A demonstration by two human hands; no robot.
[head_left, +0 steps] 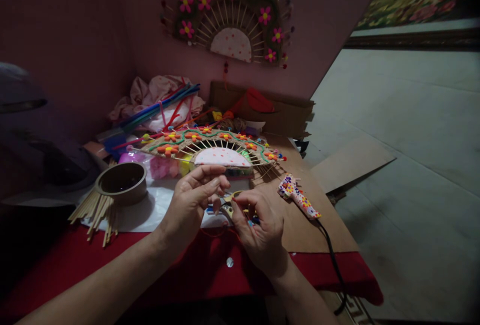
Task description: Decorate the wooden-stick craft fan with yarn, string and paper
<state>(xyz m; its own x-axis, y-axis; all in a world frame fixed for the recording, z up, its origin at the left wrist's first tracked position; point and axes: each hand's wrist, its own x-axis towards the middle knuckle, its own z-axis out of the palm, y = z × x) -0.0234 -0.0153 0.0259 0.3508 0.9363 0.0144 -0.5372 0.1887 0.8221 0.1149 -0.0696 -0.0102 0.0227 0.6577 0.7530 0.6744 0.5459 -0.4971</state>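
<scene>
My left hand (191, 197) is raised over the table, thumb and fingers drawn together in a pinch; what they hold is too small to make out. Close beside it, my right hand (260, 222) is closed too, thumb against curled forefinger, its content unclear. A pair of scissors (226, 208) with yellowish handles shows between and behind the hands, partly covered by the fingers. Thin red thread (215, 235) loops below them. Just beyond is a half-round fan-shaped decoration (223, 157) with orange flowers, sticks and a white dotted centre.
A brown bowl (127, 196) stands at left beside wooden sticks (99, 215). A flower-patterned glue gun (300, 197) with a black cord lies on cardboard (315, 235) at right. Fabric and pipe cleaners (165, 107) are heaped behind. A similar fan (232, 15) hangs on the wall.
</scene>
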